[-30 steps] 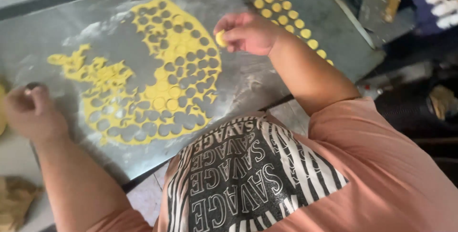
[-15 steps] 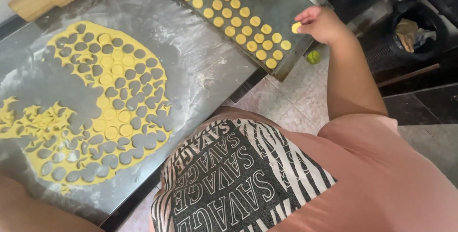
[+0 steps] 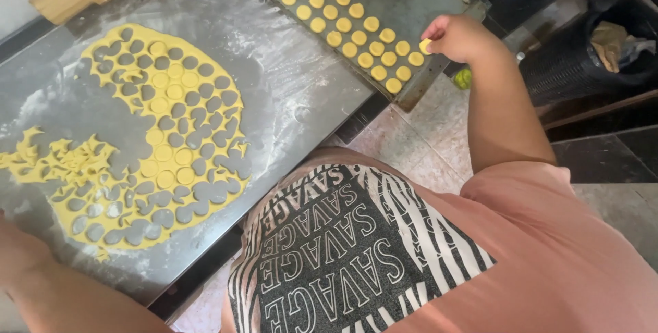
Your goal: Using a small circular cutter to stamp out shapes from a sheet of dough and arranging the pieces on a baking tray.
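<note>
While the right hand (image 3: pixel 460 37) pinched a small dough round (image 3: pixel 425 46) at the baking tray (image 3: pixel 439 4)'s near edge | left hand barely in view, grip unclear | risk: round could slip off the rim to the floor if set too close.

Soft, even daylight, faint sheen on the floured steel, mild blur.

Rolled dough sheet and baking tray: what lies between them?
In the head view, only bare floured metal worktop separates the rolled dough sheet from the baking tray; no loose dough rounds lie there. The right hand is at the tray's far corner.
</note>
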